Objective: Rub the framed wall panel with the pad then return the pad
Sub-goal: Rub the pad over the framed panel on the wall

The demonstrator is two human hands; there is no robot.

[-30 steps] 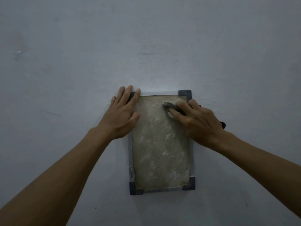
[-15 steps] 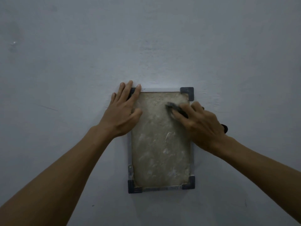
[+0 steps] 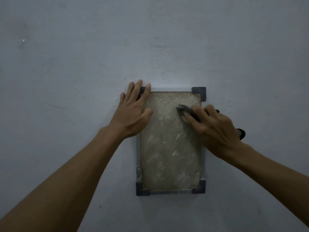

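A framed panel [image 3: 168,148] hangs on the grey wall, upright, with a rough beige face and dark corner pieces. My left hand [image 3: 133,113] lies flat over its upper left corner, fingers spread, palm against the frame and wall. My right hand [image 3: 212,129] presses a dark grey pad [image 3: 184,110] against the panel's upper right part. Only the pad's front edge shows past my fingertips; the rest is hidden under the hand.
The painted wall [image 3: 150,47] fills the view, with faint scuffs. A small dark object [image 3: 241,133] pokes out from behind my right wrist, beside the panel's right edge; I cannot tell what it is.
My right hand and the pad slid a little down and to the right across the panel's upper part. My left hand stayed on the upper left corner.
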